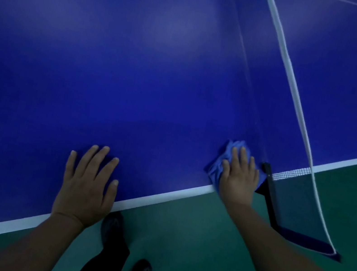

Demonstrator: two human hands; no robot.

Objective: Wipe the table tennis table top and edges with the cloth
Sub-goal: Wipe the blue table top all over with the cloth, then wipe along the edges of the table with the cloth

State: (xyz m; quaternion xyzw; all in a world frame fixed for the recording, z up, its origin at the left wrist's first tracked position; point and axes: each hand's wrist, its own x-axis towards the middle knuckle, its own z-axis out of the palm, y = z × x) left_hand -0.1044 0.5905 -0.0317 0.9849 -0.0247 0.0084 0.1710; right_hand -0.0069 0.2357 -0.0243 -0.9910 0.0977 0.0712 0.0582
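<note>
The blue table tennis table top (pixel 136 68) fills most of the view, with a white stripe (pixel 161 198) along its near edge. A crumpled blue cloth (pixel 222 161) lies on the top close to that edge, beside the net. My right hand (pixel 240 179) presses flat on the cloth with straight fingers. My left hand (pixel 89 181) rests flat on the bare top by the near edge, fingers spread, holding nothing.
The net (pixel 294 175) with its white top band runs across the table on the right. Its black post clamp (pixel 268 194) sticks out over the edge just right of my right hand. Green floor (pixel 212 249) and my two dark shoes (pixel 112 226) lie below.
</note>
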